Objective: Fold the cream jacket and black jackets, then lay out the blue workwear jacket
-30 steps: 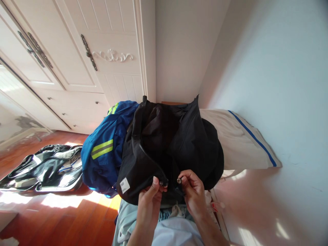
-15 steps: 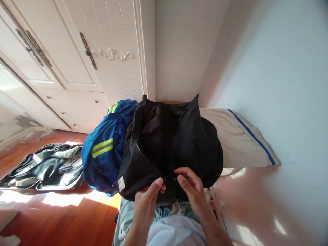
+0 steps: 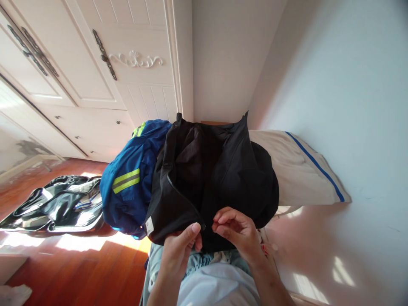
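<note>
Fingers and thumb of the left hand [image 3: 178, 247] pinch the near front corner of a black jacket [image 3: 248, 187], with the thumb on top, right by the low end of its zipper [image 3: 171, 182]. Over by the other front edge, the right hand [image 3: 241, 233] has its fingertips curled in close to its thumb, but it is hard to tell if they hold anything. A second ago that hand gripped a round metal snap, and one more snap showed by the left thumb; now neither snap shows, and a gap stays between the hands, so the front looks undone. The jacket lies wide open, its near edge over some pale green cloth [image 3: 155, 257], with a white label [image 3: 149, 226] low on its left. A puffy blue garment [image 3: 127, 208] with yellow bands touches it on the left, and a beige cloth [image 3: 274, 170] with a blue stripe pokes out on the right. Farther off, a shiny black bag [image 3: 60, 210] lies on the wood floor [image 3: 121, 276], near a cream wardrobe [image 3: 95, 80].
</note>
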A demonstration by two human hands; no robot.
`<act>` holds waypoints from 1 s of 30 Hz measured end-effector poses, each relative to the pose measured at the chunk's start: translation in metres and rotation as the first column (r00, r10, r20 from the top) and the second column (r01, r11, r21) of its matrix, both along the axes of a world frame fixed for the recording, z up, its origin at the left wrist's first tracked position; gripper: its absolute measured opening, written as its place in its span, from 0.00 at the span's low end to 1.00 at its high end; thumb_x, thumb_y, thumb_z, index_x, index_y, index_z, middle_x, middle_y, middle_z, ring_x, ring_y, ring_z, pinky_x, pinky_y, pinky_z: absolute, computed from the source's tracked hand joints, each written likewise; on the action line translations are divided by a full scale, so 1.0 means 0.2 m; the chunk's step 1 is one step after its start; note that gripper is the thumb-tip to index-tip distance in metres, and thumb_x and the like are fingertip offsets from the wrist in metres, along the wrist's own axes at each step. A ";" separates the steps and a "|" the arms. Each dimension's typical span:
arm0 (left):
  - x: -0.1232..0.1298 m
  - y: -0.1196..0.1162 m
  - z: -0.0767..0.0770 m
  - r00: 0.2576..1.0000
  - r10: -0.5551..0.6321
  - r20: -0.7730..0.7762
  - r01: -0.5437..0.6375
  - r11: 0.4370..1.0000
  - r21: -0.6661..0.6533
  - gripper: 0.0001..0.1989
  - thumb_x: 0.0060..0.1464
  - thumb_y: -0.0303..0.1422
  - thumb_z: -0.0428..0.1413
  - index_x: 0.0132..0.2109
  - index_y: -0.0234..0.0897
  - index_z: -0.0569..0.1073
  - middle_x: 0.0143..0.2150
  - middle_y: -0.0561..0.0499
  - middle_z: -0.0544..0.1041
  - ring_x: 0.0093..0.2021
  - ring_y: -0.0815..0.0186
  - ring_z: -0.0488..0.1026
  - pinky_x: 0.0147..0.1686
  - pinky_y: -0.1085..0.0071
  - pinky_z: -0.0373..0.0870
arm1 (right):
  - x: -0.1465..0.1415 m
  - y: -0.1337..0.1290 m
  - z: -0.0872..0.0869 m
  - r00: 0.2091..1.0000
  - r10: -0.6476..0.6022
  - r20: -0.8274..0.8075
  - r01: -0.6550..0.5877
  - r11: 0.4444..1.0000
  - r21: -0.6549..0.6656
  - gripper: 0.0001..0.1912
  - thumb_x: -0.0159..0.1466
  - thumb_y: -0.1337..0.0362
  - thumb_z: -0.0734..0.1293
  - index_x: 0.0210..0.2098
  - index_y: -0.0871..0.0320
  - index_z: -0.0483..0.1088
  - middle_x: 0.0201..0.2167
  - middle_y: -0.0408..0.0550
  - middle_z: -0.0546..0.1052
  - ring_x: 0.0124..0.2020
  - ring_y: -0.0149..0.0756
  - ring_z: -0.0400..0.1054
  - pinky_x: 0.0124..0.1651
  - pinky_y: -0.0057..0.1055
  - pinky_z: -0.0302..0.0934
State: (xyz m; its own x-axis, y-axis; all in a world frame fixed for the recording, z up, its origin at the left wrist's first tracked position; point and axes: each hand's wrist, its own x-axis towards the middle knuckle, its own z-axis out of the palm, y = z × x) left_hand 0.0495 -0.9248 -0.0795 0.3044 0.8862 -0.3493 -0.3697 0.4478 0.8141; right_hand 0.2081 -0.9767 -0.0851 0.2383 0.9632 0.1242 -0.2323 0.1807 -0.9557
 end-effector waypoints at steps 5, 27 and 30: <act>0.01 0.02 0.00 0.993 0.119 0.002 -0.119 0.993 0.028 0.22 0.35 0.46 0.72 0.20 0.30 0.75 0.18 0.50 0.71 0.16 0.75 0.60 0.15 0.77 0.54 | 0.00 0.00 0.03 0.961 0.018 0.277 -0.045 0.995 0.093 0.06 0.64 0.65 0.70 0.42 0.55 0.74 0.42 0.49 0.76 0.42 0.36 0.73 0.47 0.33 0.70; -0.02 0.19 -0.04 0.918 0.387 -0.087 -0.380 0.921 0.087 0.21 0.37 0.37 0.71 0.19 0.34 0.66 0.13 0.59 0.60 0.15 0.78 0.55 0.15 0.77 0.49 | -0.08 0.25 -0.33 -0.198 0.508 0.839 -0.079 0.844 -0.530 0.12 0.66 0.72 0.60 0.41 0.61 0.76 0.34 0.58 0.80 0.36 0.46 0.77 0.35 0.34 0.68; -0.01 0.20 -0.07 0.909 0.407 -0.091 -0.402 0.913 0.075 0.22 0.37 0.40 0.71 0.19 0.35 0.66 0.12 0.61 0.58 0.14 0.78 0.54 0.14 0.78 0.47 | -0.03 0.20 -0.33 -0.078 0.489 0.869 -0.085 0.865 -0.495 0.12 0.68 0.68 0.61 0.40 0.58 0.77 0.36 0.54 0.81 0.35 0.45 0.77 0.36 0.34 0.67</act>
